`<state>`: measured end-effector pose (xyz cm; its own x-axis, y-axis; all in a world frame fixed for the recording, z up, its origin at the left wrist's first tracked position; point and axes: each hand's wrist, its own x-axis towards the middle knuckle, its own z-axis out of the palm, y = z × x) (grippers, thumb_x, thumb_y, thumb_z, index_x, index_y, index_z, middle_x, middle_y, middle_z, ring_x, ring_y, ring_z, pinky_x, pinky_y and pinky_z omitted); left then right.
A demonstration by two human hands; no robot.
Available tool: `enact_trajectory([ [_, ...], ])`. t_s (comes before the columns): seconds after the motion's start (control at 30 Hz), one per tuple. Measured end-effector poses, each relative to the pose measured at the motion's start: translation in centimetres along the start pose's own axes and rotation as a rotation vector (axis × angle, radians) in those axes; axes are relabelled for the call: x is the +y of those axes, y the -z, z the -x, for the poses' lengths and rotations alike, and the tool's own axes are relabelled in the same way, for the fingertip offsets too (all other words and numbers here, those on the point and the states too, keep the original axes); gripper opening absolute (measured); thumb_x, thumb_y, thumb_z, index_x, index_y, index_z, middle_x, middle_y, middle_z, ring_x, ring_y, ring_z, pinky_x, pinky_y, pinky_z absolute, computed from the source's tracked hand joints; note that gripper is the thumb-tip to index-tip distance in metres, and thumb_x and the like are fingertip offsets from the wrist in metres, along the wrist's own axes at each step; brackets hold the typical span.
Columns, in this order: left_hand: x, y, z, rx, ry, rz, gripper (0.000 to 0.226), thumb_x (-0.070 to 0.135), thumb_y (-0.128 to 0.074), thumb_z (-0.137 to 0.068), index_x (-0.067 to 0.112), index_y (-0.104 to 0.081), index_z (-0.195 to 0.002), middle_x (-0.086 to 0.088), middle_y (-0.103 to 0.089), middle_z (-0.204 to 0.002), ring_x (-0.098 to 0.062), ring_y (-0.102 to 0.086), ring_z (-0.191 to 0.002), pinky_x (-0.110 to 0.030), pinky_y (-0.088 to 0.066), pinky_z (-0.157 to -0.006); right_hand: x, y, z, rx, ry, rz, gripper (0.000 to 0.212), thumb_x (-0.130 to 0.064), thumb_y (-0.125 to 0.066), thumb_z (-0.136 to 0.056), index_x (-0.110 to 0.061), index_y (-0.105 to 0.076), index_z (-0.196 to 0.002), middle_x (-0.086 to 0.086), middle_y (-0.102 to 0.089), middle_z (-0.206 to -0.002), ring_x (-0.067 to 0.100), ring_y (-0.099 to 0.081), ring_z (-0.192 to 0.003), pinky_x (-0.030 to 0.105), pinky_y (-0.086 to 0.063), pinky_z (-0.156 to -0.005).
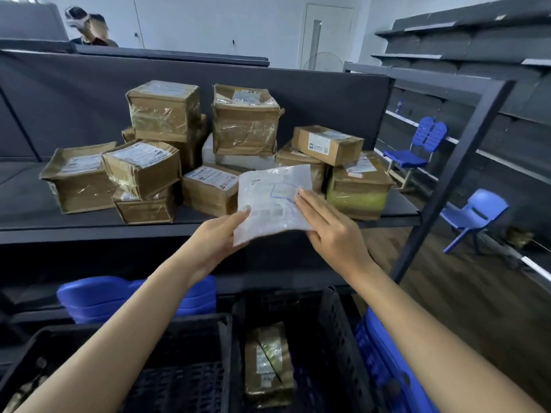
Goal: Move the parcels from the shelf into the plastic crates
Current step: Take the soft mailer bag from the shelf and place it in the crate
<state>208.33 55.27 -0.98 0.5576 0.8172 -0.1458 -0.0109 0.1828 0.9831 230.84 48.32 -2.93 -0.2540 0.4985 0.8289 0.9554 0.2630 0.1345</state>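
Observation:
A flat white plastic mailer (269,198) is held up in front of the dark shelf (89,228). My left hand (220,234) pinches its lower left edge, thumb on top. My right hand (331,231) grips its right edge, fingers laid across the label. Behind it several taped brown cardboard parcels (244,120) are piled on the shelf. Below me stand two black plastic crates: the left crate (190,326), and the right crate (337,338) with one brown parcel (269,365) lying in it.
A blue crate (384,368) sits right of the black ones, and stacked blue chairs (98,296) are under the shelf. More blue chairs (474,216) stand on the floor at right, past the shelf's post (453,174). A person (89,28) is behind the shelf.

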Motion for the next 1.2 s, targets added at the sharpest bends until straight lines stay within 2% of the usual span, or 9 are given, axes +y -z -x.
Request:
enact_trajectory([
  [0.2, -2.3, -3.9, 3.7, 0.164, 0.008, 0.206, 0.025, 0.018, -0.065, -0.088, 0.002, -0.066, -0.107, -0.010, -0.074, -0.102, -0.017, -0.073, -0.083, -0.023, -0.059, -0.067, -1.7, 2.7, 4.9, -0.184, 0.010, -0.203, 0.060, -0.008, -0.071, -0.083, -0.001, -0.047, -0.138, 0.009, -0.042, -0.147, 0.017, -0.039, -0.137, 0.025, -0.031, -0.114],
  [0.3, -3.7, -4.7, 5.5, 0.222, -0.041, 0.194, 0.025, 0.016, -0.066, -0.087, 0.004, -0.066, -0.109, -0.010, -0.074, -0.104, -0.021, -0.073, -0.089, -0.026, -0.059, -0.069, -2.3, 4.9, 6.7, -0.470, -0.367, -0.624, 0.096, -0.038, -0.078, -0.073, -0.020, -0.025, -0.151, -0.016, -0.021, -0.155, -0.004, -0.020, -0.142, 0.011, -0.020, -0.113],
  [0.37, -4.6, -5.3, 6.5, 0.249, -0.063, 0.188, 0.023, 0.015, -0.066, -0.087, 0.005, -0.066, -0.108, -0.010, -0.074, -0.103, -0.022, -0.073, -0.090, -0.026, -0.059, -0.068, -3.2, 5.9, 7.5, -0.483, -0.661, -0.869, 0.102, -0.054, -0.075, -0.064, -0.029, -0.026, -0.150, -0.022, -0.028, -0.150, -0.010, -0.027, -0.136, 0.009, -0.026, -0.108],
  [0.5, -5.7, -7.0, 9.0, 0.210, -0.104, 0.195, 0.023, 0.013, -0.066, -0.086, 0.006, -0.065, -0.108, -0.011, -0.074, -0.103, -0.025, -0.072, -0.092, -0.029, -0.059, -0.071, -5.4, 6.7, 7.2, -0.398, -1.032, -1.170, 0.065, -0.058, -0.058, -0.074, -0.024, -0.056, -0.130, -0.016, -0.064, -0.117, -0.005, -0.059, -0.109, 0.012, -0.046, -0.087],
  [0.63, -6.1, -7.5, 10.7, 0.154, -0.134, 0.201, 0.032, 0.016, -0.067, -0.083, 0.006, -0.062, -0.114, -0.010, -0.073, -0.106, -0.025, -0.071, -0.096, -0.028, -0.058, -0.071, -7.2, 6.9, 6.9, -0.315, -1.264, -1.411, 0.034, -0.043, -0.069, -0.072, -0.020, -0.073, -0.096, 0.002, -0.075, -0.098, 0.017, -0.070, -0.092, 0.031, -0.055, -0.080],
  [0.7, -6.1, -7.2, 11.3, 0.152, -0.145, 0.196, 0.037, 0.021, -0.068, -0.081, 0.007, -0.062, -0.115, -0.009, -0.073, -0.107, -0.024, -0.071, -0.096, -0.027, -0.058, -0.071, -7.8, 7.0, 6.8, -0.285, -1.324, -1.485, 0.033, -0.037, -0.070, -0.073, -0.015, -0.072, -0.099, 0.005, -0.074, -0.099, 0.018, -0.070, -0.089, 0.029, -0.056, -0.075],
  [0.83, -6.6, -6.6, 12.0, 0.243, -0.137, 0.167, 0.047, 0.028, -0.071, -0.075, 0.005, -0.064, -0.115, -0.009, -0.074, -0.104, -0.024, -0.071, -0.094, -0.027, -0.058, -0.073, -9.0, 7.1, 7.0, -0.208, -1.401, -1.555, 0.035, -0.027, -0.069, -0.080, -0.009, -0.069, -0.109, 0.008, -0.073, -0.105, 0.023, -0.070, -0.096, 0.034, -0.055, -0.084],
  [1.03, -7.5, -6.1, 12.1, 0.298, -0.122, 0.170, 0.037, 0.021, -0.072, -0.080, 0.004, -0.066, -0.112, -0.012, -0.074, -0.102, -0.028, -0.071, -0.094, -0.034, -0.057, -0.079, -9.3, 7.0, 7.4, -0.200, -1.453, -1.597, 0.039, -0.025, -0.074, -0.069, -0.008, -0.071, -0.104, 0.009, -0.073, -0.103, 0.023, -0.071, -0.095, 0.033, -0.055, -0.081],
  [1.2, -8.3, -5.4, 11.7, 0.341, -0.104, 0.153, 0.033, 0.021, -0.072, -0.082, 0.006, -0.067, -0.111, -0.010, -0.074, -0.102, -0.027, -0.071, -0.096, -0.040, -0.055, -0.087, -9.2, 5.9, 7.6, -0.173, -1.451, -1.525, 0.026, -0.016, -0.072, -0.079, -0.007, -0.070, -0.103, 0.010, -0.074, -0.101, 0.025, -0.070, -0.097, 0.038, -0.054, -0.087],
])
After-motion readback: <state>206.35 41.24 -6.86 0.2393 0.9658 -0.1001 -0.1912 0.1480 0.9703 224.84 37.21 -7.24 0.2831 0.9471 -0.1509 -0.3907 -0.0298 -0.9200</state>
